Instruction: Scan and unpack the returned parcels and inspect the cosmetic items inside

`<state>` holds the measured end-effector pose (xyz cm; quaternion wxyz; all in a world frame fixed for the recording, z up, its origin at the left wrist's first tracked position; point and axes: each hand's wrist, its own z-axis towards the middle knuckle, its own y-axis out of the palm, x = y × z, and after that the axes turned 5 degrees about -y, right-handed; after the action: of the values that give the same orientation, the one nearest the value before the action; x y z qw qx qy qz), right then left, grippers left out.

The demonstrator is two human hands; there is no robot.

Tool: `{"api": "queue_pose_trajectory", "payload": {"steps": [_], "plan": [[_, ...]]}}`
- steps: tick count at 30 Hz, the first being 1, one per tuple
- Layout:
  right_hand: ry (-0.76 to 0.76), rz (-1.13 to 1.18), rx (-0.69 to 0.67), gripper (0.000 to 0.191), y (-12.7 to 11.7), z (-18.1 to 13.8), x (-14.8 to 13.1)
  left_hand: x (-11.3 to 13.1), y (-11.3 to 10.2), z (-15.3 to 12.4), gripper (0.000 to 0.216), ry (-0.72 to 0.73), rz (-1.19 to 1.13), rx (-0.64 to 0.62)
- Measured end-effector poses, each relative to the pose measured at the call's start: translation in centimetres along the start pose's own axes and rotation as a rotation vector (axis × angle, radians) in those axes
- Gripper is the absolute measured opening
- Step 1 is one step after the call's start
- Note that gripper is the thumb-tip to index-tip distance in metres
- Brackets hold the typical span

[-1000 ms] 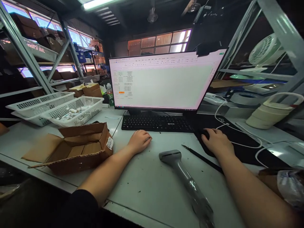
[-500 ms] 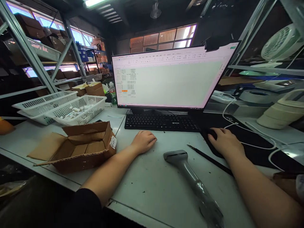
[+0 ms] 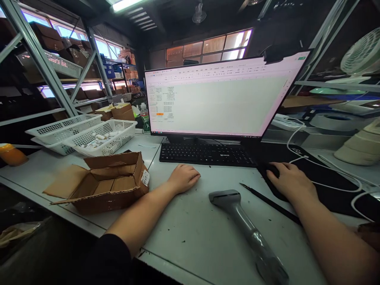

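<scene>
Computer mouse (image 3: pixel 273 170) sits on the black mouse pad (image 3: pixel 334 200), right of the keyboard (image 3: pixel 204 154), mostly covered by the right hand (image 3: pixel 292 182), which curves over it with bent fingers and has hold of it. The left hand (image 3: pixel 184 179) lies on the table (image 3: pixel 190 221) below the keyboard, fingers half curled; its palm side is hidden, so I cannot tell whether it grips anything. Beside the left forearm stands an open cardboard box (image 3: pixel 109 201), flaps spread, its brown bottom panels showing. Behind it, a white perforated plastic basket (image 3: pixel 118 141) holds a heap of small white pieces, too small to identify. Just left are stacked white baskets (image 3: pixel 49 132), whose contents I cannot make out. A green-labelled plastic bottle (image 3: pixel 145 118) stands by the monitor (image 3: pixel 219 103). In front, a grey handheld scanner (image 3: pixel 237 211) lies between the forearms.
</scene>
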<state>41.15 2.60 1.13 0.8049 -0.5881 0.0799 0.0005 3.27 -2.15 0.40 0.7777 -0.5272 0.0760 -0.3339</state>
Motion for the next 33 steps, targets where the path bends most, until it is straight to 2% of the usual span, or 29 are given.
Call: {"api": "queue_pose_trajectory", "payload": {"steps": [12,16,20,23,27,33], "plan": [[0.019,-0.002,-0.021,0.058,0.1,0.2,0.0,0.4,-0.5,0.0,0.024,-0.049,0.037,-0.024],[0.016,-0.002,-0.020,0.059,0.1,0.2,0.1,0.6,-0.6,-0.1,0.026,-0.192,0.095,0.011],[0.011,-0.003,-0.009,0.059,0.1,0.1,0.0,0.4,0.0,-0.4,0.048,-0.344,0.160,0.019],[0.005,-0.004,0.007,0.058,0.1,-0.1,0.0,-0.1,0.3,-0.5,0.061,-0.389,0.179,-0.020],[-0.005,-0.001,0.029,0.057,0.1,-0.4,-0.2,-1.8,-0.2,-0.2,0.063,-0.451,0.207,-0.029],[-0.012,0.011,0.048,0.055,0.0,-0.8,-0.3,-3.8,-0.9,0.2,0.064,-0.578,0.256,0.053]]}}
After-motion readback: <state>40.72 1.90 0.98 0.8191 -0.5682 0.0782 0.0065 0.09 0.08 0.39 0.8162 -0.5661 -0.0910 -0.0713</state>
